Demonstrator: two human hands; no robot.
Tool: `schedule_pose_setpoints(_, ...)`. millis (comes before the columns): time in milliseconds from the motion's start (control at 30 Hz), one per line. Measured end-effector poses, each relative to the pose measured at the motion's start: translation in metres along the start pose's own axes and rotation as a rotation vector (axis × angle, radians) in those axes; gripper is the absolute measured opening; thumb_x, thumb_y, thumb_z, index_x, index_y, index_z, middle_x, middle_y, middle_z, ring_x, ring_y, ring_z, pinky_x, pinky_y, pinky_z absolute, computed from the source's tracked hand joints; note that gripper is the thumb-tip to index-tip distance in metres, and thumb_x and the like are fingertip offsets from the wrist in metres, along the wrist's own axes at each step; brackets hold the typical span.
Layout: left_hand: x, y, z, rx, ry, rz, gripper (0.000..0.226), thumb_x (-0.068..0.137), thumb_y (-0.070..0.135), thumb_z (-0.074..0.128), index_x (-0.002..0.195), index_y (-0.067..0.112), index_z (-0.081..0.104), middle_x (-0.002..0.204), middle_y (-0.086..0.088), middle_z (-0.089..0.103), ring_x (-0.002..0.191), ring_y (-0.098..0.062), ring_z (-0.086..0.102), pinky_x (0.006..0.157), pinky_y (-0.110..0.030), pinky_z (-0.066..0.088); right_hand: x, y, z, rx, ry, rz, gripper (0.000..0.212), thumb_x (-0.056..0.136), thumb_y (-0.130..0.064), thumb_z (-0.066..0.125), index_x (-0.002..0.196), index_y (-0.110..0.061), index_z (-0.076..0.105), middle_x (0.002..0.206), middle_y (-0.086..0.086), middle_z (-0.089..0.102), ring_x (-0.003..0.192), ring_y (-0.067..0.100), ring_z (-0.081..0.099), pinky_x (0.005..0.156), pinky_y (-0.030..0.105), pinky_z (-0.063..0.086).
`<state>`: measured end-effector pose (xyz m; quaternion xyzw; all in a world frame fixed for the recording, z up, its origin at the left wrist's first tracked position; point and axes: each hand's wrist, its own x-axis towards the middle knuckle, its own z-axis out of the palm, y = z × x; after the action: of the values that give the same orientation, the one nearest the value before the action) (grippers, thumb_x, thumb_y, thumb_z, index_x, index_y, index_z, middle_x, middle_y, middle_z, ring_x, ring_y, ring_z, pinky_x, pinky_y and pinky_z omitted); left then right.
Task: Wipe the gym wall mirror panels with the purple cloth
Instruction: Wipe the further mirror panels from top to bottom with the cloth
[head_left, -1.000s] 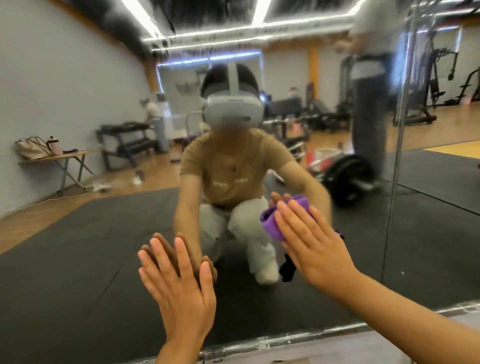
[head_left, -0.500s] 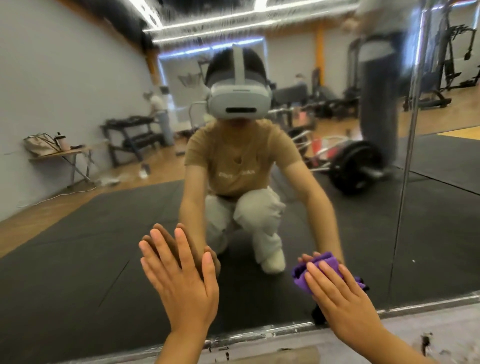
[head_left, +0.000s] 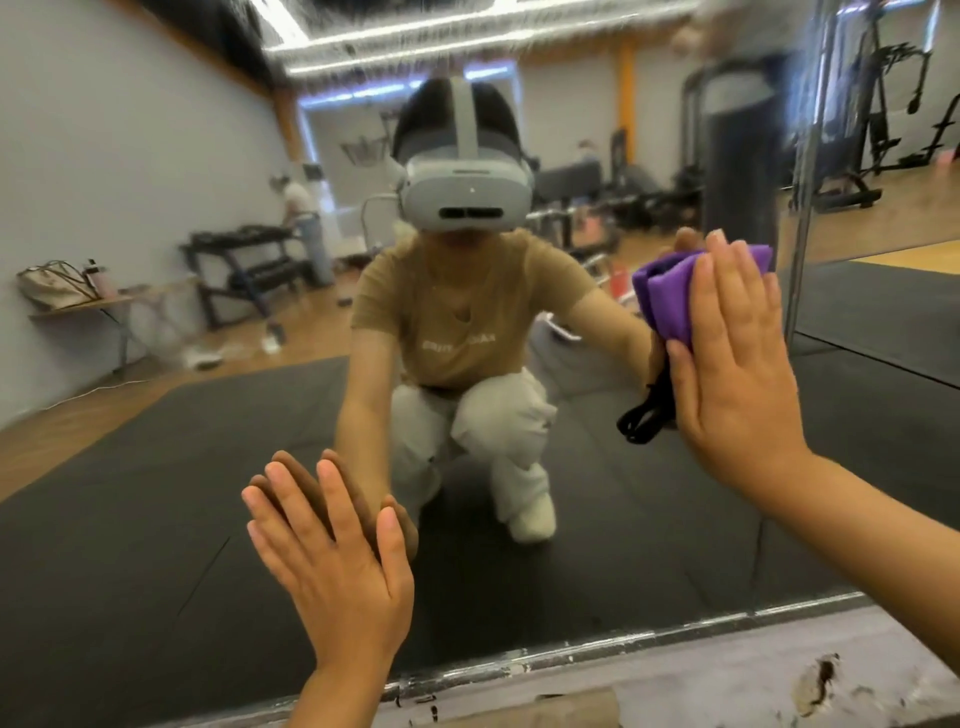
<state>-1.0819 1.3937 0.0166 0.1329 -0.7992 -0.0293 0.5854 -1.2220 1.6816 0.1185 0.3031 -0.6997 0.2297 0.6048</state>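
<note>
The right hand (head_left: 737, 374) presses the folded purple cloth (head_left: 670, 293) flat against the mirror (head_left: 156, 467) with straight fingers, high on the right. The left hand (head_left: 332, 561) lies open, palm flat on the glass, lower left.

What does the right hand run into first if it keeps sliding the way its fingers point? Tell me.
Probably nothing soon: the right hand, pressing the purple cloth flat, points up the mirror panel, where only bare glass shows; the vertical seam lies rightward.
</note>
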Motion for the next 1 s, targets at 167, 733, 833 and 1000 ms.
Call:
schedule_pose_setpoints(167,0.000,-0.001,-0.001,-0.018,-0.003,0.007,0.069,0.103,0.039,0.031,0.161,0.011,0.005,0.166,-0.015,-0.011,0.153,-0.039,-0.010,0.124,-0.054,-0.004,-0.078,-0.014,0.014,-0.012,0.008,0.055,0.058,0.109,-0.024,0.030,0.161,-0.008,0.009,0.169,0.009,0.006,0.156,0.025,0.005,0.127,0.045,0.007)
schedule_pose_setpoints(733,0.001,-0.003,-0.003,-0.039,-0.012,0.014,0.066,0.107,0.045,0.024,0.161,0.014,0.003,0.166,-0.018,-0.008,0.153,-0.038,-0.011,0.123,-0.056,-0.003,-0.043,-0.015,0.002,0.043,-0.105,0.087,0.061,0.107,-0.030,0.032,0.159,-0.006,0.010,0.166,0.015,0.009,0.156,0.020,-0.002,0.127,0.041,0.002)
schedule_pose_setpoints(833,0.001,-0.002,-0.005,-0.038,-0.028,0.021,0.066,0.107,0.045,0.024,0.161,0.013,0.003,0.166,-0.013,-0.014,0.153,-0.039,-0.011,0.123,-0.055,-0.004,-0.032,-0.009,0.001,0.037,-0.063,0.083,0.062,0.105,-0.023,0.037,0.158,-0.003,0.014,0.165,0.015,0.012,0.156,0.018,-0.002,0.127,0.041,0.002)
schedule_pose_setpoints(1000,0.001,-0.003,-0.011,-0.053,-0.051,0.027,0.069,0.102,0.036,0.037,0.160,0.008,0.011,0.166,-0.018,-0.008,0.153,-0.041,-0.010,0.124,-0.054,-0.005,-0.093,-0.007,0.009,0.015,-0.069,-0.075,0.060,0.109,-0.026,0.031,0.162,-0.013,0.006,0.170,0.001,-0.001,0.157,0.024,0.003,0.127,0.044,0.005)
